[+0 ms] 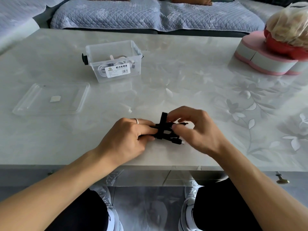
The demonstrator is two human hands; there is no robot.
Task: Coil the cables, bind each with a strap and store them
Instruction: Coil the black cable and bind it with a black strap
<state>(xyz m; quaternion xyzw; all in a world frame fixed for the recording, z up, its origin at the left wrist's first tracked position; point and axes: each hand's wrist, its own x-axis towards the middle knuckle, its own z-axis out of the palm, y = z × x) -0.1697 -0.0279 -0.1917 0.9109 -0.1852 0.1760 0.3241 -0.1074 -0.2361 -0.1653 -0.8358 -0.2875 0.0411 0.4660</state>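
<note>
A coiled black cable (pixel 173 140) lies flattened on the table near its front edge, its plug ends pointing right. My left hand (pixel 128 139) grips the left side of the coil. A black strap (pixel 163 124) crosses the coil upright, its free end sticking up. My right hand (pixel 195 129) pinches that strap at the coil's middle. A clear plastic storage box (pixel 115 61) stands at the back left, open, with white coiled cables inside.
The box's clear lid (pixel 51 99) lies flat to the left, a small white piece on it. A pink and grey heart-shaped box (pixel 265 59) with a red bowl and a bag on top sits at the back right. A sofa runs behind the table.
</note>
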